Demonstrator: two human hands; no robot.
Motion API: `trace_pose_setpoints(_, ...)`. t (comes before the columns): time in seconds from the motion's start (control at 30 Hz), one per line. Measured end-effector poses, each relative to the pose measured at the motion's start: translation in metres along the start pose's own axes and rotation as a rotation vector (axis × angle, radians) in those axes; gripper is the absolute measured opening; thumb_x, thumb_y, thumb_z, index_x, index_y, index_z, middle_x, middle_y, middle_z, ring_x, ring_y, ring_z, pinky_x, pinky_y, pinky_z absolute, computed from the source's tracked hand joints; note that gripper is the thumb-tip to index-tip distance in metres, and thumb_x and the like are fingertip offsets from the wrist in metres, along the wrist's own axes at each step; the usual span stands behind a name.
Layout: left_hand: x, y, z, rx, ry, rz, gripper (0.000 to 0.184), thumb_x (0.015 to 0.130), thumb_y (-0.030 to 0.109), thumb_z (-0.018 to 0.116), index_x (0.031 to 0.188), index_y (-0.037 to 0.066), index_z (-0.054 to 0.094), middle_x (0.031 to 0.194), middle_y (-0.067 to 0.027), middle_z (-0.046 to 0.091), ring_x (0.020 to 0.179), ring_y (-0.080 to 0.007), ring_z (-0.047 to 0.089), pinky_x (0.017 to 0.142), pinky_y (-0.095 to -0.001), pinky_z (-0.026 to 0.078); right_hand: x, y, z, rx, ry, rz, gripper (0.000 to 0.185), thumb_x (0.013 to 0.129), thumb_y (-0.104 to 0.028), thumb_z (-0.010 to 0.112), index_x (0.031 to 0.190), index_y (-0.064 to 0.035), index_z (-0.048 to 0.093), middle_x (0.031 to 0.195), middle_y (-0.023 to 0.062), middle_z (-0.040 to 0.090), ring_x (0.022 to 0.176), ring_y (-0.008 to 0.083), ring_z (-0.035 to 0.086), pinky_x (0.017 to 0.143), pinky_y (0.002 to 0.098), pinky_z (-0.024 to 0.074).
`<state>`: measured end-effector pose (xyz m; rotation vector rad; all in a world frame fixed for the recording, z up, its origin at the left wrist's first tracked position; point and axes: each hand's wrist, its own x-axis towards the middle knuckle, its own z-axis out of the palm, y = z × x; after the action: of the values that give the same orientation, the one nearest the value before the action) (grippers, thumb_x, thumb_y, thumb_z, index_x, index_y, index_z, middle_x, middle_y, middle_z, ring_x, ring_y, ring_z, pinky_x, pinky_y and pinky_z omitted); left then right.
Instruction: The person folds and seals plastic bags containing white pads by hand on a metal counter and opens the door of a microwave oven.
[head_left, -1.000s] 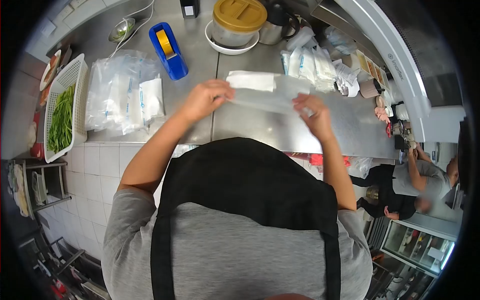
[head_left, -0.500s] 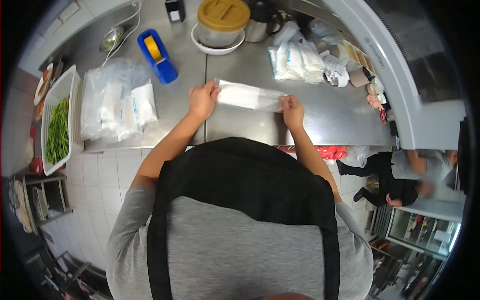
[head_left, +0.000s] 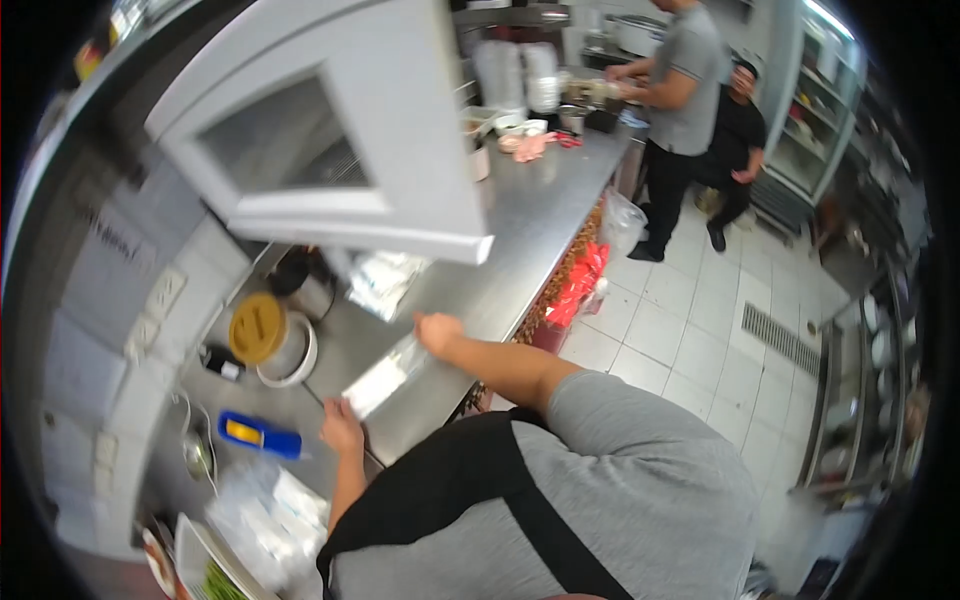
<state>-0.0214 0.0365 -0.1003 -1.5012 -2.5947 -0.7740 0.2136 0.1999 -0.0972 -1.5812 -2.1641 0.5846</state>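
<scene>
A clear plastic bag with a white packet inside lies stretched between my hands over the steel counter. My left hand is closed on its near left end. At the other end, my right hand grips the plastic. The blue tape dispenser with yellow tape sits left of my left hand. Nearer me lies a pile of plastic bags with white packets. Beyond my right hand, more white packets are heaped on the counter.
A yellow-lidded tub stands in a white bowl beside a dark jug. A white hood hangs over the counter. One person stands at its far end; another in black is beside. A greens basket is lower left.
The view has swung right, bringing the hood and both people into fuller view. My hands still hold the bag, now slanted in view; earlier it was blurred by motion.
</scene>
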Motion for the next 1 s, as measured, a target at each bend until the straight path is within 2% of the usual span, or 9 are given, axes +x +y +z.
trace_pose_setpoints(0.17, -0.006, 0.012, 0.001, 0.053, -0.020, 0.046, 0.020, 0.093, 0.034, 0.054, 0.094, 0.014, 0.054, 0.079, -0.0087, 0.068, 0.075, -0.0338, 0.064, 0.080, -0.0468, 0.038, -0.017, 0.015, -0.014, 0.040, 0.042, -0.010, 0.024, 0.091, -0.028, 0.052, 0.098, -0.0075, 0.061, 0.085, 0.0170, 0.069, 0.084, 0.0357, 0.066, 0.073, 0.0480, 0.0516)
trace_pose_setpoints(0.37, -0.010, 0.020, 0.014, 0.044, -0.013, 0.037, 0.020, 0.091, 0.034, 0.057, 0.097, 0.015, 0.054, 0.075, -0.0064, 0.068, 0.074, -0.0320, 0.064, 0.080, -0.0462, 0.038, -0.025, 0.041, -0.032, 0.012, 0.023, -0.001, 0.025, 0.091, -0.028, 0.052, 0.101, -0.0072, 0.060, 0.088, 0.0166, 0.069, 0.086, 0.0355, 0.066, 0.073, 0.0470, 0.0518)
trace_pose_setpoints(0.47, -0.014, 0.025, 0.014, 0.041, 0.009, 0.034, 0.023, 0.090, 0.034, 0.058, 0.102, 0.016, 0.054, 0.074, -0.0068, 0.068, 0.074, -0.0317, 0.065, 0.080, -0.0464, 0.039, -0.025, 0.049, -0.038, -0.006, -0.010, 0.005, 0.025, 0.091, -0.028, 0.052, 0.101, -0.0064, 0.061, 0.090, 0.0172, 0.069, 0.087, 0.0356, 0.066, 0.074, 0.0467, 0.0519)
trace_pose_setpoints(0.5, -0.013, 0.020, 0.017, 0.048, 0.005, 0.038, 0.029, 0.089, 0.036, 0.059, 0.110, 0.018, 0.052, 0.076, -0.0074, 0.069, 0.076, -0.0321, 0.065, 0.081, -0.0473, 0.039, -0.025, 0.049, -0.038, 0.012, -0.019, 0.006, 0.025, 0.092, -0.028, 0.052, 0.101, -0.0067, 0.060, 0.090, 0.0177, 0.068, 0.087, 0.0359, 0.066, 0.074, 0.0476, 0.0515)
trace_pose_setpoints(0.6, -0.015, 0.029, 0.007, 0.059, -0.039, -0.017, 0.039, 0.088, 0.038, 0.060, 0.120, 0.019, 0.048, 0.078, -0.0077, 0.070, 0.078, -0.0330, 0.065, 0.081, -0.0480, 0.039, -0.015, 0.053, -0.044, 0.097, -0.022, 0.025, 0.025, 0.093, -0.029, 0.051, 0.102, -0.0072, 0.060, 0.091, 0.0183, 0.068, 0.089, 0.0369, 0.065, 0.075, 0.0483, 0.0507)
trace_pose_setpoints(0.73, -0.013, 0.024, 0.015, 0.116, -0.003, -0.043, 0.046, 0.088, 0.039, 0.060, 0.126, 0.020, 0.045, 0.077, -0.0084, 0.069, 0.080, -0.0343, 0.065, 0.080, -0.0498, 0.041, -0.016, 0.068, -0.047, 0.171, -0.063, -0.003, 0.024, 0.092, -0.028, 0.051, 0.102, -0.0081, 0.060, 0.092, 0.0176, 0.067, 0.089, 0.0381, 0.064, 0.075, 0.0474, 0.0500)
trace_pose_setpoints(0.8, -0.012, 0.025, 0.019, 0.128, 0.020, -0.094, 0.048, 0.088, 0.038, 0.060, 0.129, 0.019, 0.044, 0.075, -0.0081, 0.068, 0.080, -0.0343, 0.065, 0.079, -0.0499, 0.042, -0.017, 0.084, -0.052, 0.255, -0.013, -0.021, 0.022, 0.092, -0.026, 0.051, 0.102, -0.0080, 0.060, 0.091, 0.0180, 0.067, 0.088, 0.0394, 0.063, 0.075, 0.0480, 0.0497)
trace_pose_setpoints(0.9, -0.021, 0.052, 0.000, -0.051, 0.008, -0.189, 0.053, 0.087, 0.033, 0.063, 0.133, 0.017, 0.041, 0.090, -0.0120, 0.065, 0.087, -0.0349, 0.063, 0.082, -0.0489, 0.044, -0.021, 0.114, -0.067, 0.307, 0.038, -0.077, 0.020, 0.091, -0.026, 0.052, 0.101, -0.0101, 0.060, 0.089, 0.0177, 0.066, 0.085, 0.0397, 0.062, 0.073, 0.0486, 0.0490)
trace_pose_setpoints(1.0, -0.025, 0.036, 0.016, -0.148, 0.198, -0.110, 0.062, 0.085, 0.028, 0.067, 0.138, 0.015, 0.037, 0.114, -0.0180, 0.053, 0.099, -0.0372, 0.057, 0.086, -0.0464, 0.045, -0.037, 0.146, -0.083, 0.358, 0.038, -0.128, 0.020, 0.090, -0.028, 0.054, 0.100, -0.0122, 0.061, 0.091, 0.0162, 0.066, 0.084, 0.0368, 0.063, 0.072, 0.0462, 0.0494)
